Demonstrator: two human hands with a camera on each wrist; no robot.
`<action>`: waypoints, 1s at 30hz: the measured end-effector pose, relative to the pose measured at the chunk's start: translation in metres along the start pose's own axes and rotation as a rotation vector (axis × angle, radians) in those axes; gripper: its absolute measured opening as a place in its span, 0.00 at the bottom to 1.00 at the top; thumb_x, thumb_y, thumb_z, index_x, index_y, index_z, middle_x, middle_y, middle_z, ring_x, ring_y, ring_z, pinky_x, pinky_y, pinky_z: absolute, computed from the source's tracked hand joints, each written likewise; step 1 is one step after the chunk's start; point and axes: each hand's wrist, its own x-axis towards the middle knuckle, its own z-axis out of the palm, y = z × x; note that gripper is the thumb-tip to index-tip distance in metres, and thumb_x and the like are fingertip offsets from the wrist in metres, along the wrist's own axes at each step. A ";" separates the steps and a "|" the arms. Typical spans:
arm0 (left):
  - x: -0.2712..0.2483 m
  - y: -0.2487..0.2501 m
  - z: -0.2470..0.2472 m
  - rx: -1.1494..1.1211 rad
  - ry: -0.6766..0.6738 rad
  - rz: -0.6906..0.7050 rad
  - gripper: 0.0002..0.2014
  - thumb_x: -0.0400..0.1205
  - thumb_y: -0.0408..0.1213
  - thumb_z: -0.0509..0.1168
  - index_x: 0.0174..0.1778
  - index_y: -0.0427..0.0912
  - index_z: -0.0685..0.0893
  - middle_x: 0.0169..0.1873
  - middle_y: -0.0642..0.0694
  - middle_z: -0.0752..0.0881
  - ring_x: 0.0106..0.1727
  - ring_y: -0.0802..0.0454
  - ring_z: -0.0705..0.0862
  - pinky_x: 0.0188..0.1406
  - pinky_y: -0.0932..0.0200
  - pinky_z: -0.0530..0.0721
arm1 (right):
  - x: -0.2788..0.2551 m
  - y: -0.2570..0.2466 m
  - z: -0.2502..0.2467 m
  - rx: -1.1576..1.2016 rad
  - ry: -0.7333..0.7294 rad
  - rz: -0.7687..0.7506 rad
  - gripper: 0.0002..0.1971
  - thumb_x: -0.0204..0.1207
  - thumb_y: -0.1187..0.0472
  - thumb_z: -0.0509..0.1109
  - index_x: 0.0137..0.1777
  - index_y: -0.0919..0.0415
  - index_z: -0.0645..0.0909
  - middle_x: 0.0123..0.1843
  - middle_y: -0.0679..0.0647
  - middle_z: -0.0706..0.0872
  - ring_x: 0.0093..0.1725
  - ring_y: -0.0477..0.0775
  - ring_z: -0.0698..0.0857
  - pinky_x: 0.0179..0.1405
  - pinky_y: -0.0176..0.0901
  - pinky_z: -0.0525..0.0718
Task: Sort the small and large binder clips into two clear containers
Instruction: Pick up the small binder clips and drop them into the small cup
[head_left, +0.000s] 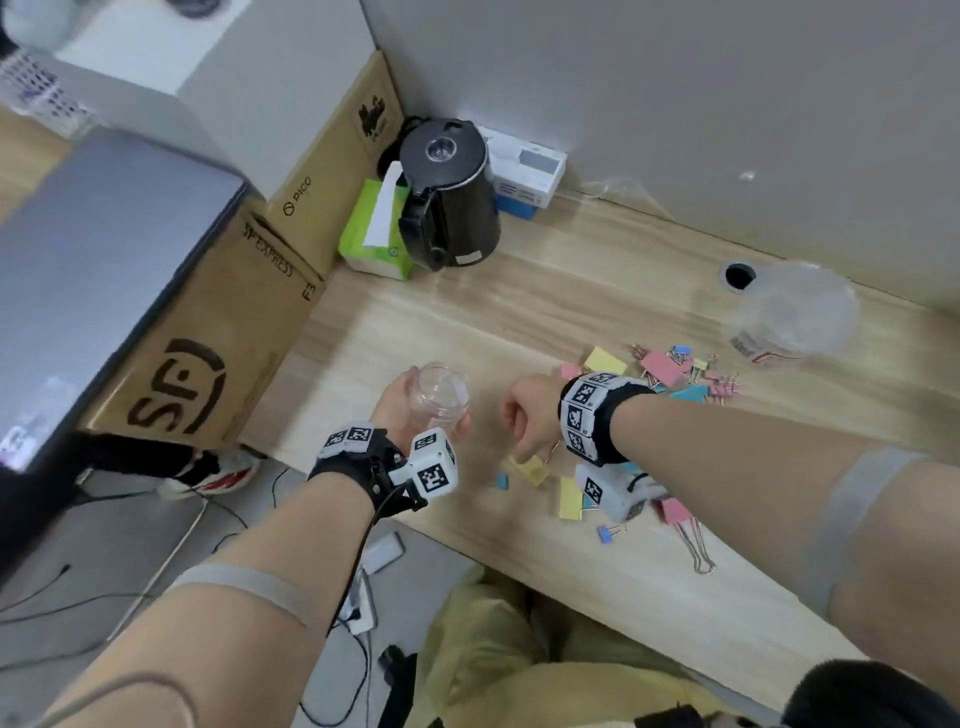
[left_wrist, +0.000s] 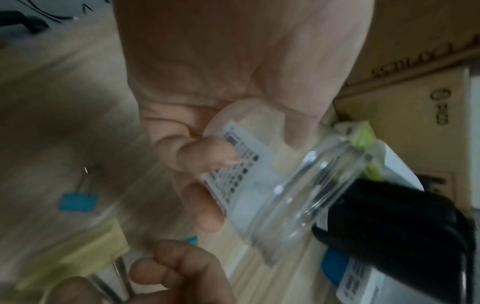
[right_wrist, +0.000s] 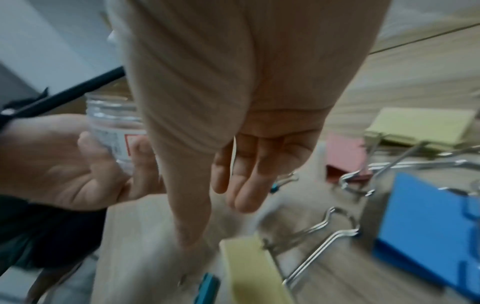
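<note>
My left hand (head_left: 415, 402) grips a small clear jar (head_left: 444, 387) just above the table's left edge, its mouth open; the jar's label (left_wrist: 241, 164) shows under my fingers (left_wrist: 207, 156). Just right of it, my right hand (head_left: 522, 434) curls down over a large yellow binder clip (head_left: 530, 470) and pinches its wire handle (left_wrist: 114, 281). A small blue clip (head_left: 502, 480) lies beside it. More clips lie near my right wrist: yellow (head_left: 570, 498), small blue (head_left: 604, 533), pink (head_left: 675, 512). Several more are heaped (head_left: 675, 369) farther back. A larger clear container (head_left: 800, 312) stands at the far right.
A black kettle (head_left: 449, 197), a green tissue box (head_left: 376, 228) and a white box stand in the back corner. Cardboard boxes (head_left: 208, 338) line the table's left side. A cable hole (head_left: 739, 275) sits by the wall. Cables lie on the floor below.
</note>
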 end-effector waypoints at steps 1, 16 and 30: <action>-0.001 -0.004 -0.008 -0.032 0.006 -0.004 0.24 0.83 0.53 0.62 0.46 0.34 0.93 0.43 0.36 0.88 0.39 0.39 0.84 0.43 0.50 0.80 | 0.003 -0.008 0.007 -0.053 -0.026 -0.016 0.23 0.58 0.52 0.87 0.51 0.58 0.84 0.47 0.51 0.92 0.47 0.54 0.90 0.51 0.49 0.89; -0.002 -0.034 -0.051 -0.112 0.004 -0.017 0.20 0.82 0.46 0.62 0.65 0.38 0.82 0.38 0.33 0.90 0.31 0.38 0.86 0.37 0.53 0.84 | 0.032 -0.031 0.061 -0.595 0.035 -0.156 0.12 0.66 0.59 0.74 0.50 0.55 0.82 0.46 0.53 0.86 0.44 0.59 0.87 0.40 0.47 0.87; 0.021 0.002 -0.014 0.000 -0.056 -0.118 0.23 0.79 0.52 0.66 0.39 0.34 0.95 0.44 0.37 0.90 0.40 0.40 0.85 0.64 0.54 0.74 | 0.029 0.014 0.004 -0.390 0.195 0.020 0.12 0.76 0.62 0.67 0.58 0.57 0.73 0.50 0.54 0.81 0.43 0.61 0.84 0.31 0.45 0.77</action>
